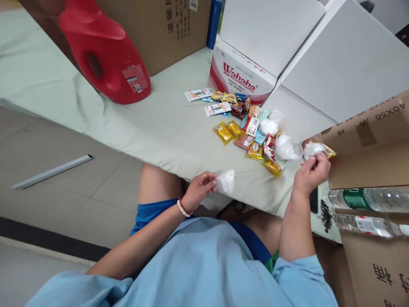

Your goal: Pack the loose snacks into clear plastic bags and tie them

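Piece of thin, translucent white plastic: in the left hand, at the near edge of the tabletop. Left grip pinches its corner between thumb and fingers.

Crumpled white plastic bundle: at the fingertips of the right hand, right side of the tabletop. Right grip is curled, fingertips drawn together over the bundle's lower edge; cannot tell whether they pinch it. A colourful printed packet shows just beyond.

Between and beyond the hands: a loose cluster of small wrapped snacks, including 2 flat white packets printed with orange sticks. A clear-and-white plastic bag bundle lies at the cluster's right side.

Behind the cluster: a white-and-red "Wahaha" cardboard box. Far left: a red plastic jug, near a large brown cardboard box. Right: 2 clear plastic bottles on their sides.

Surface: pale green, cloth-covered tabletop. On the tiled floor, 1 grey tube.
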A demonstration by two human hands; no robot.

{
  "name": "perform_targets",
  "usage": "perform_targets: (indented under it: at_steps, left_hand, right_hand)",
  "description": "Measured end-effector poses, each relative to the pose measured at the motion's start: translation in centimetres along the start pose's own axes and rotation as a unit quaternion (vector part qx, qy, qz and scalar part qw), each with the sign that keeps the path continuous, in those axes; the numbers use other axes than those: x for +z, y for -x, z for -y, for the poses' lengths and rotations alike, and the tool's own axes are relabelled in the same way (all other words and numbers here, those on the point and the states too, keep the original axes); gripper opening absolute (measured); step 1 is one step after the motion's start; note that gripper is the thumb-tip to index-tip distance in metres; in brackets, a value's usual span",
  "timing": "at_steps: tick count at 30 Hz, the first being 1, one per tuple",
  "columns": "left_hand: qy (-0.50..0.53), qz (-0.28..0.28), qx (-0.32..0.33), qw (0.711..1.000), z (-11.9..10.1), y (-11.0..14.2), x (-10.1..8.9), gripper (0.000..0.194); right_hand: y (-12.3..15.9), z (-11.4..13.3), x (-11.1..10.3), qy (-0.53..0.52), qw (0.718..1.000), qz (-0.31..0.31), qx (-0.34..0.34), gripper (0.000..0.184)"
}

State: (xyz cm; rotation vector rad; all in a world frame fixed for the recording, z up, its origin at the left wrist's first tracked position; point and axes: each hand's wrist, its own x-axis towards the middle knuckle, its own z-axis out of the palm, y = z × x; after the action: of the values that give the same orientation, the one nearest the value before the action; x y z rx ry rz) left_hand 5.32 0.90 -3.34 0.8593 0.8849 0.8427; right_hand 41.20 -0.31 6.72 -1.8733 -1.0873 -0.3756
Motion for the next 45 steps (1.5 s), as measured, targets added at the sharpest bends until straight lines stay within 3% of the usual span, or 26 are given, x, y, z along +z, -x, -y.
perform_targets:
  at_steps: [2,5,9,11,13,16,20,24,31,37,41,43,45]
  left_hand:
    - [0.049,-0.001,-0.03,0.998,-0.2,0.1,0.5,0.039]
    - [0.131,-0.015,-0.073,0.989,-0.3,-0.1,1.1,0.048]
    - [0.132,-0.007,-0.097,0.986,0.4,-0.5,1.6,0.049]
    - [0.1,0.004,-0.1,0.99,0.8,-0.5,1.8,0.046]
    - [0.077,0.004,-0.097,0.992,1.1,-0.5,1.9,0.044]
    - [0.069,0.004,-0.099,0.993,0.9,-0.6,1.7,0.042]
    - [0.08,0.013,-0.124,0.989,0.6,-0.9,1.5,0.037]
    - [0.092,0.01,-0.125,0.988,0.9,-0.8,1.8,0.034]
    - [0.103,-0.017,-0.154,0.983,0.3,-0.9,1.0,0.031]
    - [0.169,-0.021,-0.179,0.969,-0.3,-1.0,0.7,0.029]
    - [0.197,-0.017,-0.195,0.961,-0.5,-0.9,0.6,0.023]
    - [0.203,-0.001,-0.204,0.958,-0.6,-0.8,0.7,0.019]
    - [0.203,0.021,-0.221,0.954,-0.5,-0.7,0.9,0.015]
  right_hand:
    - [-1.0,-0.4,0.9,0.006,0.998,0.068,0.002,0.045]
    - [3.2,1.7,2.7,-0.111,0.975,0.178,0.069,0.053]
    - [13.9,6.6,3.6,-0.302,0.857,0.404,0.106,0.05]
    - [17.4,8.1,3.8,-0.328,0.825,0.447,0.113,0.036]
    - [18.6,8.5,4.1,-0.328,0.824,0.441,0.142,0.024]
    - [17.4,7.4,4.1,-0.326,0.829,0.409,0.198,0.025]
    - [16.0,6.4,3.4,-0.338,0.808,0.412,0.251,0.029]
    - [16.8,6.5,3.0,-0.365,0.788,0.407,0.283,0.029]
    - [15.3,5.1,2.2,-0.456,0.714,0.361,0.39,0.023]
    - [10.3,2.6,2.7,-0.507,0.75,0.199,0.376,0.032]
    - [9.5,2.7,2.9,-0.442,0.786,0.225,0.368,0.044]
    - [10.8,3.7,2.8,-0.395,0.81,0.255,0.35,0.045]
    - [12.9,5.2,2.9,-0.368,0.817,0.305,0.322,0.044]
